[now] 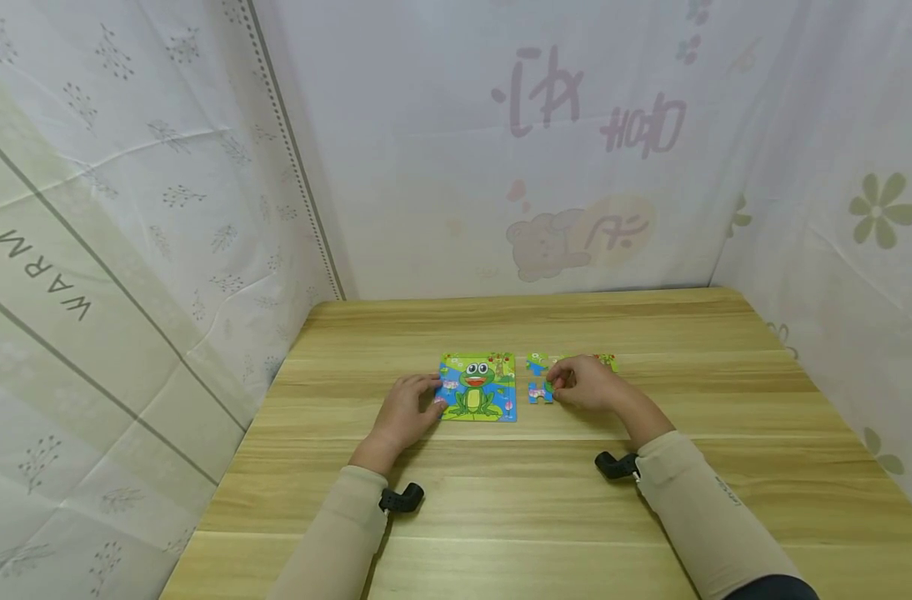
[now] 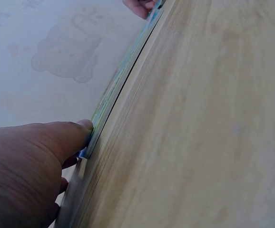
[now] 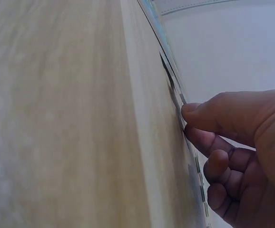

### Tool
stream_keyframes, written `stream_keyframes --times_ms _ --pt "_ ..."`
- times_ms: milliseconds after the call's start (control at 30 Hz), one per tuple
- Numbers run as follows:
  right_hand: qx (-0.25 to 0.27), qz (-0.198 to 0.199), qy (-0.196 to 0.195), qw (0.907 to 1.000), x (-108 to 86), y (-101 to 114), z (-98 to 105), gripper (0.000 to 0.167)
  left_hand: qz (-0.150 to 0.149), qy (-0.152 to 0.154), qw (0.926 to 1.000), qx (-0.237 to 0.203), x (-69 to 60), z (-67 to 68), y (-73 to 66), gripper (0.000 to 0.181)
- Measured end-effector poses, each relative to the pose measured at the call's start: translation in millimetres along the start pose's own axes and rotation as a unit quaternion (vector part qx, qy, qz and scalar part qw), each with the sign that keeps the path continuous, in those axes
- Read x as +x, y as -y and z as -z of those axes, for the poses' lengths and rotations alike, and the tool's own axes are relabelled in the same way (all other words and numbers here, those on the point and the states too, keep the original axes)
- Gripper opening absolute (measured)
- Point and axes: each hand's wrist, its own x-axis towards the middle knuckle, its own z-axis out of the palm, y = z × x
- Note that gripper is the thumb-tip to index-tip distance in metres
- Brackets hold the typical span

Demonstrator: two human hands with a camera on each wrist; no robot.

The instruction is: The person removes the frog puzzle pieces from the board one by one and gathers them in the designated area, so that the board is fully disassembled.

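A square frog jigsaw puzzle [image 1: 474, 400], with a green frog on blue, lies flat on the wooden table. My left hand [image 1: 408, 410] holds its left edge, fingers at the side and thumb at the near left corner; the left wrist view shows that thumb [image 2: 75, 135] against the thin board edge. To the right, my right hand [image 1: 587, 385] pinches a blue puzzle piece with a pink flower [image 1: 538, 393] between thumb and forefinger. In the right wrist view the thumb [image 3: 209, 111] and forefinger meet at the piece's thin edge.
Just beyond the held piece lies a green and blue puzzle piece [image 1: 536, 363]. Another green piece with red spots [image 1: 608, 362] shows past the right hand, which partly hides the pieces there. Patterned cloth [image 1: 426, 167] hangs behind the table [image 1: 501, 508] and at both sides.
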Motion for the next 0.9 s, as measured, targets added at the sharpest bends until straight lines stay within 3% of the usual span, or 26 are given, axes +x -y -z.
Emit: stream_keyframes --times_ms 333,900 --pt "-0.004 0.007 0.003 1.0000 1.7 -1.7 -1.5 0.017 -0.009 -0.008 0.9999 0.005 -0.6 0.8 -1.2 0.043" --pt "-0.002 0.006 -0.009 0.9999 3.9 -2.4 -3.3 0.018 0.009 0.003 0.9999 0.007 1.0 0.6 -1.6 0.044"
